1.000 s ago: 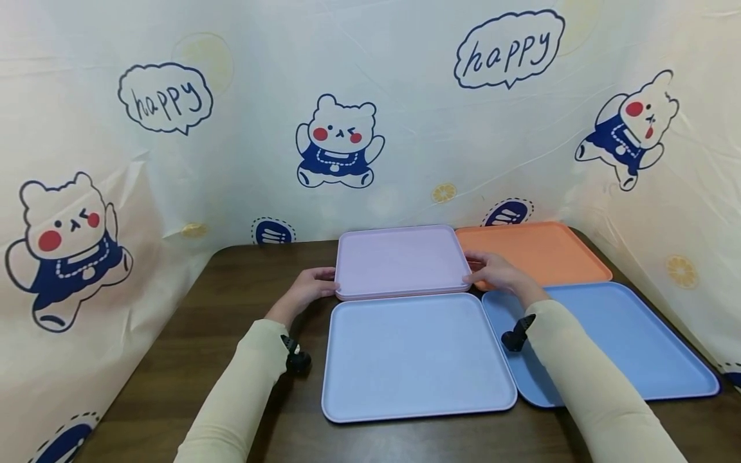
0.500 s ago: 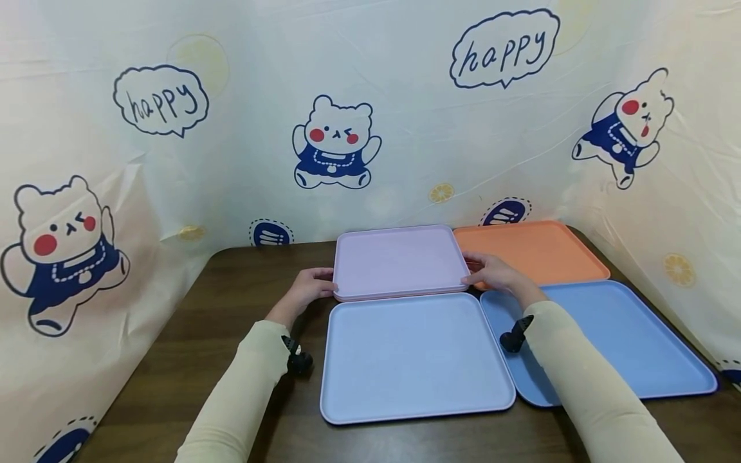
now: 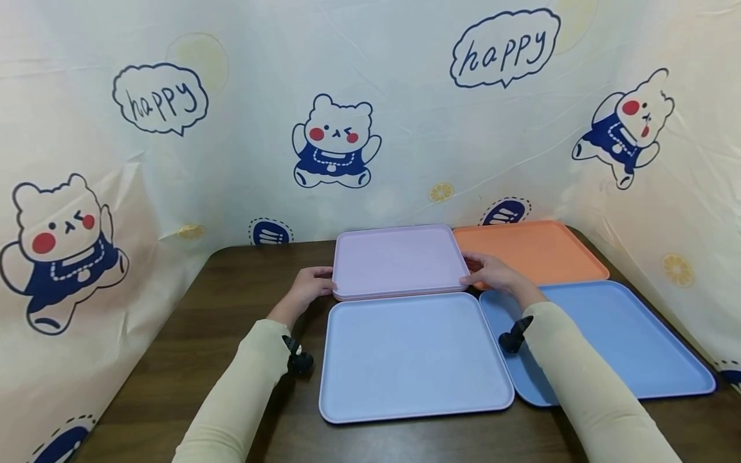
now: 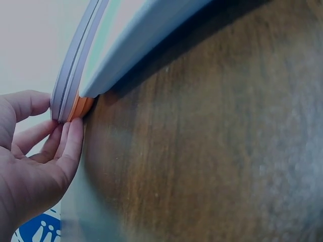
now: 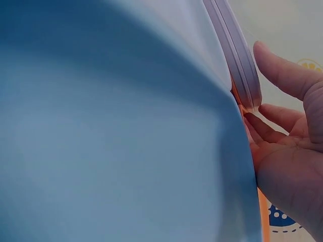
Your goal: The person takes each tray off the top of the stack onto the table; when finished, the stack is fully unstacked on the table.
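A purple tray (image 3: 399, 260) tops a stack of trays near the back of the table. My left hand (image 3: 303, 292) grips its left edge; in the left wrist view its thumb lies on the upper purple rim (image 4: 68, 83) and fingertips touch the edges below, with an orange rim (image 4: 81, 107) under the purple ones. At the stack's right edge, my right hand (image 3: 498, 273) holds the near corner, thumb on top. The right wrist view shows two purple rims (image 5: 237, 55) beside this hand (image 5: 290, 131).
A light blue tray (image 3: 417, 360) lies in front of the stack. To its right is a darker blue tray (image 3: 625, 341), under my right forearm. Behind that, an orange tray (image 3: 538, 247) sits near the printed curtain (image 3: 405, 128). Brown table (image 3: 208, 315) shows at left.
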`<state>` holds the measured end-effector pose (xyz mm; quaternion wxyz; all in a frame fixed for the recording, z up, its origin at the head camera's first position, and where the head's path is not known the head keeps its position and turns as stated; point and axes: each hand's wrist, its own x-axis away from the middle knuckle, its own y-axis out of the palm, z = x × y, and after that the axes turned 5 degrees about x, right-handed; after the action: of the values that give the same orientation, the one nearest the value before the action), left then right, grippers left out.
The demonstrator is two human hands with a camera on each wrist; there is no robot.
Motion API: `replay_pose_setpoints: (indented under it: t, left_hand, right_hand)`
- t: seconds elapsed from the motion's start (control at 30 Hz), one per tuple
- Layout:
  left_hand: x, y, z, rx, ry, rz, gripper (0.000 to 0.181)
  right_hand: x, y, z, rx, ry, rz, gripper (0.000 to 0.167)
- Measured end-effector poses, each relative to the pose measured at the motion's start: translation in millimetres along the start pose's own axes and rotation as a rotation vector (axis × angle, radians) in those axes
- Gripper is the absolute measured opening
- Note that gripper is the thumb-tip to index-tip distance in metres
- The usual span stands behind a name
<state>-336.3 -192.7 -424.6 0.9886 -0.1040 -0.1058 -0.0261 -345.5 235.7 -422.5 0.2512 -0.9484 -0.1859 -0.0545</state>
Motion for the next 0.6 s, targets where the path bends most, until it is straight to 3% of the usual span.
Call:
replay_pose_setpoints:
  t: [0.3, 0.6]
  left_hand:
    - [1.1, -2.4, 4.1, -0.061, 0.052, 0.026, 0.048]
    - [1.2, -6.5, 10.0, 0.033, 0.028, 0.01, 0.049]
  right_hand:
    - [1.0, -0.6, -1.2, -0.002, 0.0, 0.002, 0.083]
    - [0.7, -0.3, 1.1, 0.003, -0.008, 0.001, 0.081]
